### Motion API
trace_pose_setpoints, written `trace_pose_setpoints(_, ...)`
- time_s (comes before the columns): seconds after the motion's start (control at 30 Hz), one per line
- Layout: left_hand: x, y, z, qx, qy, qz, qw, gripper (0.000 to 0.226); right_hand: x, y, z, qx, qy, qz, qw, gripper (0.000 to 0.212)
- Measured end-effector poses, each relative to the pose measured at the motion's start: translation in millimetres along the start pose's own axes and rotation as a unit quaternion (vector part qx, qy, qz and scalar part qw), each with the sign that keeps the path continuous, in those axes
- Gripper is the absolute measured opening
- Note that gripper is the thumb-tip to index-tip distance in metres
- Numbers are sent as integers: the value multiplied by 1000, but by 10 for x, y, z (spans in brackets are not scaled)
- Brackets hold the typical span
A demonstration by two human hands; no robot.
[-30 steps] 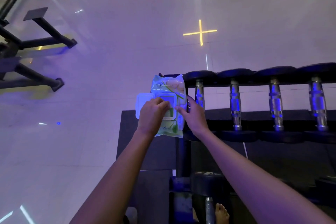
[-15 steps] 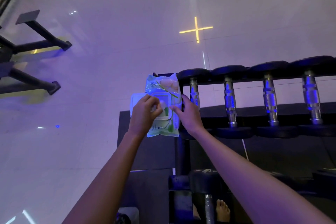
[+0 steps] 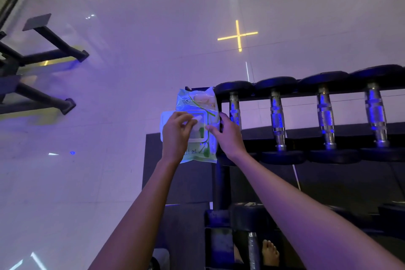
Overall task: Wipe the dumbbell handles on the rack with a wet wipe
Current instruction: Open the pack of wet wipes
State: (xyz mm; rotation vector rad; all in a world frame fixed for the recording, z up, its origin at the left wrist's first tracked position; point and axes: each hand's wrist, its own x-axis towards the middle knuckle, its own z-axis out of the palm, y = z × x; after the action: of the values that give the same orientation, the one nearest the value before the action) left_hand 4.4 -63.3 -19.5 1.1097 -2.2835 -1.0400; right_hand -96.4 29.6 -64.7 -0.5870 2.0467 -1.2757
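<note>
Item one on my feed: wet wipe pack [image 3: 197, 101], green and white, held upright at frame centre, hard by the left end of the dumbbell rack [image 3: 220, 182], its lid [image 3: 164, 116] flipped open toward 9 o'clock. Item two: left hand [image 3: 176, 136], fingers curled over the opening, thumb and forefinger pinching what looks like a wipe tip [image 3: 198, 118], though the blue light blurs it. Item three: right hand [image 3: 229, 137] gripping the pack's 3 o'clock edge, thumb pressed on the front, other fingers wrapped behind. Item four: four dumbbells on the top rail, chrome handles [image 3: 276, 116] ranged toward 3 o'clock. Item five: bare foot [image 3: 270, 252] at 6 o'clock; yellow cross of light [image 3: 238, 36] at 12; black bench frame [image 3: 54, 55] at 10
</note>
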Motion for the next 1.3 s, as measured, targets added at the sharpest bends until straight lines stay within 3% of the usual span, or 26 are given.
trace_pose_setpoints(0.2,32,188,-126,-120,9,-46,992,6,-30,-48,-30,12,-2,-10,1000,45)
trace_pose_setpoints(0.33,23,66,-21,14,-55,-42,998,29,-35,-49,-35,4,-9,3,1000,57)
trace_pose_setpoints(0.43,34,33,68,58,-30,-19,998,28,-23,-44,-22,2,-8,6,1000,53)
trace_pose_setpoints(0.57,73,135,62,-77,30,-98,992,23,-28,-46,-20,14,-8,-4,1000,39)
trace_pose_setpoints(0.7,132,254,-47,-182,58,-94,977,27,-43,-61,-39,32,-17,-3,999,41)
trace_pose_setpoints(1.03,220,721,-343,-432,146,-112,883,6,-32,-26,-35,9,-24,16,1000,47)
trace_pose_setpoints(1.17,275,892,-461,-434,118,-121,885,9,-33,-90,-77,7,-44,19,999,30)
trace_pose_setpoints(1.3,175,934,-506,-406,49,-164,898,9,-97,-238,-228,104,-6,124,987,21)
